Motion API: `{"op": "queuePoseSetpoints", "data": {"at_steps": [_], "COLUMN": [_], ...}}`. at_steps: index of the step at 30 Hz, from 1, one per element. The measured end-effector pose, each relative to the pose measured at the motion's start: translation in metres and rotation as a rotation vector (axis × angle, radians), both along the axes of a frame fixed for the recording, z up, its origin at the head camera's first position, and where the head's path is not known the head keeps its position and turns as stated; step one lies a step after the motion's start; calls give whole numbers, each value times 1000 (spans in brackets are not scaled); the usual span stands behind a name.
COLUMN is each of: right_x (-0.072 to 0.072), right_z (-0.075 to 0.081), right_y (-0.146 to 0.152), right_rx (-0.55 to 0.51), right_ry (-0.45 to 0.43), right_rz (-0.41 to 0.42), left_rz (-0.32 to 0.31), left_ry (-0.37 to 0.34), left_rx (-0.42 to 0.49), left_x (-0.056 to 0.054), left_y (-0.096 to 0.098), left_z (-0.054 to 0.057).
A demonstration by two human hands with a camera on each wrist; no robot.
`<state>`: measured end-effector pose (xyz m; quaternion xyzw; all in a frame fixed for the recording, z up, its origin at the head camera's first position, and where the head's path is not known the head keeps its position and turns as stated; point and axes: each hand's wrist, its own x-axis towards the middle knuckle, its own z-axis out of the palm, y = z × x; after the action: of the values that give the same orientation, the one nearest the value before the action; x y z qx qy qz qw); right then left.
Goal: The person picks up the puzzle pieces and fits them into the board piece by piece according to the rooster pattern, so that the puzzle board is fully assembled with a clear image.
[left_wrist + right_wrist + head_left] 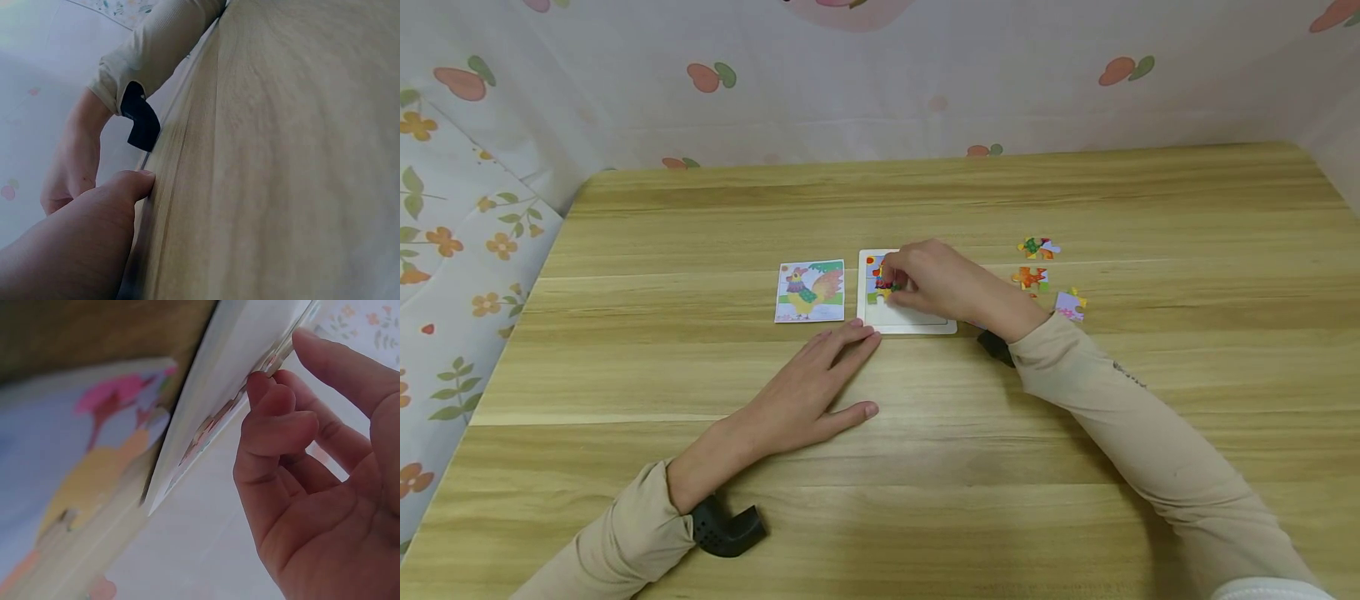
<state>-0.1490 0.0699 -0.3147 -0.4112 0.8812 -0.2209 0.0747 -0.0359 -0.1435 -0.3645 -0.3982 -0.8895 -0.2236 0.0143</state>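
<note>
A white puzzle tray (916, 328) lies on the table with joined picture pieces (872, 283) along its left and upper part. My right hand (936, 279) reaches over it from the right, thumb and curled fingers pinching a puzzle piece at the assembled section. In the right wrist view that puzzle piece (282, 357) shows edge-on between the fingertips, mostly hidden. My left hand (805, 392) rests on the table with fingers extended, fingertips at the tray's lower left corner and the thumb spread apart.
Left of the tray lies a rooster picture card (810, 292). Several loose pieces lie to the right, among them a green and orange piece (1040, 248), an orange piece (1030, 277) and a lilac piece (1071, 306). A patterned curtain (850, 100) hangs behind the table.
</note>
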Motion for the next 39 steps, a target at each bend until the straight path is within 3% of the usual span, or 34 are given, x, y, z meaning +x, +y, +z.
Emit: {"op": "queuePoseSetpoints", "data": {"at_steps": [14,39], "right_x": [5,7], "right_z": [-3,-1], "right_y": [-3,-5], "right_rx": [87,72], "right_ry": [91,172], "right_rz": [-28,-39], "left_rz": [1,-4], "left_ry": [-6,17], "left_rx": [-3,5], "left_x": [1,-1], "left_y": [1,0], "left_z": [0,0]}}
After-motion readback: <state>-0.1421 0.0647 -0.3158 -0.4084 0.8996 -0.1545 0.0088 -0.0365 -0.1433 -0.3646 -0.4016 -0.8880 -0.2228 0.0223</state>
